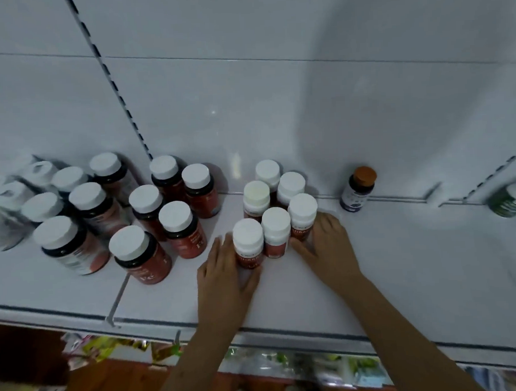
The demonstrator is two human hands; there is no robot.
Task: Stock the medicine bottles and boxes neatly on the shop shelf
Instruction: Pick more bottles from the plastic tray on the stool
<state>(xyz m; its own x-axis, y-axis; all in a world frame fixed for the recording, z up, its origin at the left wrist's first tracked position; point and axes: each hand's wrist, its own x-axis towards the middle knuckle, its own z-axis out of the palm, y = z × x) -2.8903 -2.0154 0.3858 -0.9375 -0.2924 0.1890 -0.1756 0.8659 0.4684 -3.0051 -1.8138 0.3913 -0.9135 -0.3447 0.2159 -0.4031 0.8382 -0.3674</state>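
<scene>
Several small red-labelled medicine bottles with white caps [275, 224] stand in a tight cluster mid-shelf. My left hand [224, 270] lies against the left side of the front-left bottle [248, 244], fingers straight and thumb across its front. My right hand [324, 245] presses against the right side of the cluster at the right-hand bottle [302, 215], its thumb reaching under the middle front bottle. Both hands flank the group from opposite sides on the white shelf [402, 277].
Larger dark bottles with red labels and white caps [175, 228] stand in loose rows to the left. A lone brown-capped bottle [358, 191] stands at the back right, a green bottle [509, 199] far right. Colourful packets [109, 346] lie on the shelf below.
</scene>
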